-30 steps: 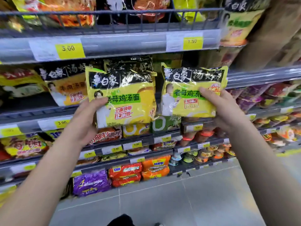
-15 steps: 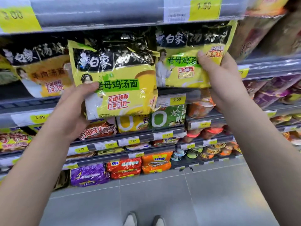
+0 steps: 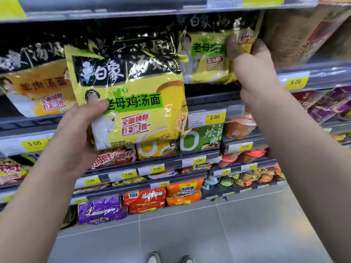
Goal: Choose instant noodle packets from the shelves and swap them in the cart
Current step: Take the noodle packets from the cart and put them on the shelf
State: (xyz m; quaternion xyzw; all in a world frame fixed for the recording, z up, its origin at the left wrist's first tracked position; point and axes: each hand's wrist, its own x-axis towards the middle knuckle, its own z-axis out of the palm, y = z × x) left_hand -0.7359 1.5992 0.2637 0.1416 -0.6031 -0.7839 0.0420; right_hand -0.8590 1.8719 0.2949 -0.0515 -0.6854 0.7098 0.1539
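Holding one yellow noodle packet in your left hand, you have it lifted clear of the shelf, thumb pressed on its front face and fingers hidden behind it. Your right hand grasps a second yellow packet at its right edge, thumb on the front; this packet sits at the shelf opening, and whether its base rests on the shelf cannot be told. The two packets lie side by side, the left one lower and nearer to you, the right one higher and just beside it. No cart is in view, so the selection stage appears under way and the swap in the cart is judged not yet done. Below, price tags line the shelf edges, further packets fill the lower rows, and your shoes show on the grey floor.
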